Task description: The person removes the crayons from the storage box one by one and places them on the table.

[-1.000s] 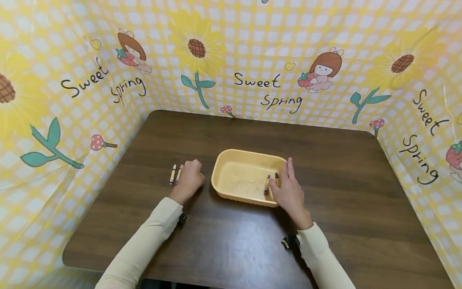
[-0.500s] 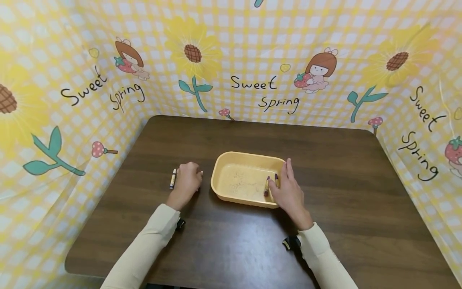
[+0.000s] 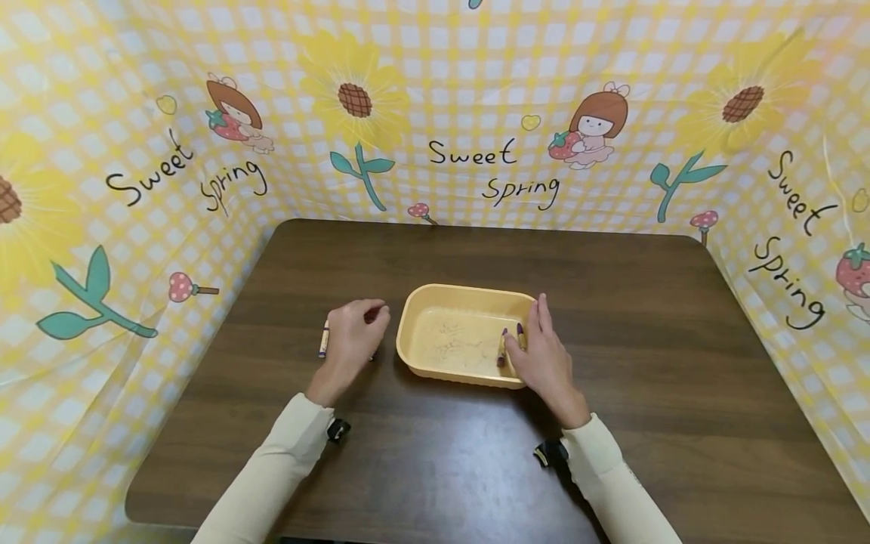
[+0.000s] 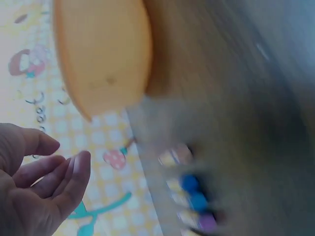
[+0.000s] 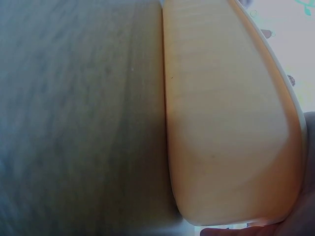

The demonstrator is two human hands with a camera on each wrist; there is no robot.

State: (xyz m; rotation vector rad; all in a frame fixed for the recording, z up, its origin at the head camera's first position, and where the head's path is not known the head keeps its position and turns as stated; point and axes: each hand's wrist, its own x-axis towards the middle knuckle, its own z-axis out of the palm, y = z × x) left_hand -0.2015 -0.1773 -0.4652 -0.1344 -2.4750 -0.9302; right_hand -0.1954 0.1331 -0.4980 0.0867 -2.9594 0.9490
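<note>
My left hand (image 3: 350, 336) is raised a little over the table, left of a yellow plastic tray (image 3: 442, 370). In the left wrist view its fingers (image 4: 74, 187) bend loosely, thumb apart from them, with nothing between. Several crayons lie side by side beneath it, among them a blue crayon (image 4: 189, 183) and a purple crayon (image 4: 207, 221). From the head most are hidden by the hand; one crayon (image 3: 323, 341) shows at its left. My right hand (image 3: 544, 359) holds the tray's right wall, thumb inside. Near that thumb, two dark-tipped crayons (image 3: 501, 351) lie in the tray.
The brown wooden table (image 3: 612, 302) spreads around the tray on all sides. A yellow checked cloth (image 3: 476, 98) with printed flowers hangs behind and along both sides of it.
My left hand first shifts left over the crayons on the table, covering one, then rises slightly and its thumb and fingertips part. My right hand and the tray keep their place.
</note>
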